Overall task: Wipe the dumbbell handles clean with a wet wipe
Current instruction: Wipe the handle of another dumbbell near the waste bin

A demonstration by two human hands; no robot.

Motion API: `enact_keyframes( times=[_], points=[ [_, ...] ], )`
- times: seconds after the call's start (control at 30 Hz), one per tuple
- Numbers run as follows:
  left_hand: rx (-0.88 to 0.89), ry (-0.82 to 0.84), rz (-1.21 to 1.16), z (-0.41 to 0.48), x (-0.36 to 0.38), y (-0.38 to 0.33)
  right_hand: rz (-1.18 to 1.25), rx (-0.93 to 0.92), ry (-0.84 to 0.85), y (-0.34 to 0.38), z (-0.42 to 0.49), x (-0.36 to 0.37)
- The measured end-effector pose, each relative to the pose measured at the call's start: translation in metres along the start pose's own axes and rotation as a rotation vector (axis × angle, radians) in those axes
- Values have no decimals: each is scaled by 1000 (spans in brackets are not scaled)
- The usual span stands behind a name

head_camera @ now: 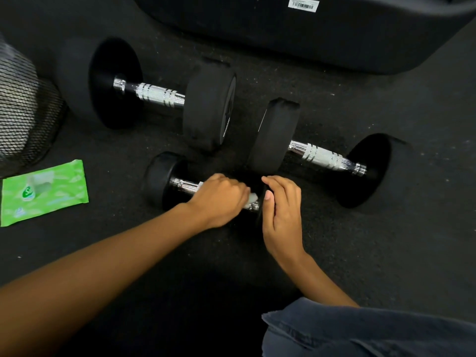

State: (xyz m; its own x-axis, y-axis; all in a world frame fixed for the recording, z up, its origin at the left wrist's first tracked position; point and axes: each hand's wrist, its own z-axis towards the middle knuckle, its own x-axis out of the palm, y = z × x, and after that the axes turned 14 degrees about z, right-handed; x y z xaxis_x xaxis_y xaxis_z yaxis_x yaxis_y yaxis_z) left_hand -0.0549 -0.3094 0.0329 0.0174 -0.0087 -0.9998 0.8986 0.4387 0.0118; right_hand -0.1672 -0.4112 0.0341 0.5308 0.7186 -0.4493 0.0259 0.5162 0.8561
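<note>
Three black dumbbells with chrome handles lie on the dark floor. The small nearest dumbbell (pixel 164 180) is under my hands. My left hand (pixel 219 199) is closed around its handle with a white wet wipe (pixel 253 200) showing past the knuckles at the handle's right end. My right hand (pixel 282 212) rests against that dumbbell's right head, fingers curled over it. A large dumbbell (pixel 159 95) lies at the back left. Another dumbbell (pixel 322 157) lies to the right, untouched.
A green wet wipe pack (pixel 43 193) lies flat on the floor at the left. A black mesh bin (pixel 23 112) stands behind it. Dark padded equipment (pixel 309 29) spans the back. My knee in dark cloth (pixel 360 331) is at the bottom right.
</note>
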Motion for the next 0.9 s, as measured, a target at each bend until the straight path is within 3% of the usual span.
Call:
enact_keyframes(
  times=[0.17, 0.3, 0.47, 0.7, 0.9],
  points=[
    [93, -57, -4, -11, 2, 5, -13, -7, 12, 0, -1, -1],
    [34, -26, 51, -4, 0, 15, -16, -5, 9, 0, 0, 0],
    [46, -89, -70, -10, 3, -13, -15, -4, 12, -1, 1, -1],
    [-72, -77, 19, -12, 2, -1, -20, -4, 10, -1, 0, -1],
    [17, -122, -88, -18, 4, -11, -17, -1, 17, -1, 1, -1]
  ],
)
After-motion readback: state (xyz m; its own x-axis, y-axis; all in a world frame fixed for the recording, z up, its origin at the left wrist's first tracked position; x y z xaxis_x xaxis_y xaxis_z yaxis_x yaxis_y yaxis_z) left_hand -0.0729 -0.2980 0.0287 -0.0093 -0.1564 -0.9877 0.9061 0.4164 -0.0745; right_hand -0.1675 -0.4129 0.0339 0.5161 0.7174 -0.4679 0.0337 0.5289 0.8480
